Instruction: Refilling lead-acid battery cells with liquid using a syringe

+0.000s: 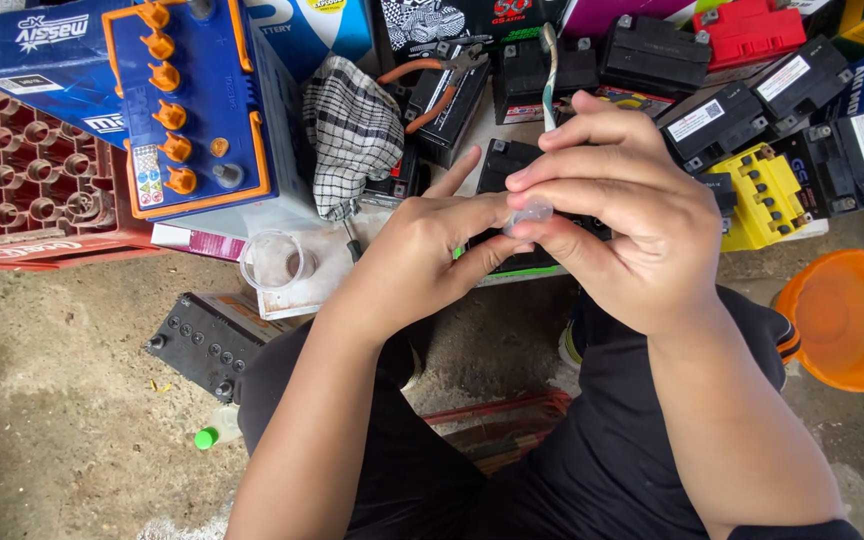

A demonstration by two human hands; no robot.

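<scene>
Both hands pinch 1 small clear cap [532,212]: left hand [422,255] beneath, right hand [622,215] fingers curled over it, above black batteries [652,50].

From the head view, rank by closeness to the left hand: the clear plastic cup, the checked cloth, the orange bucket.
1. Clear plastic cup, just left of the left hand, low on the board.
2. Checked cloth, up and left, draped by the blue battery.
3. Orange bucket, far right, past the right hand.

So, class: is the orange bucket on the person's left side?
No: the orange bucket sits beside the right hand, at the picture's right edge.
</scene>
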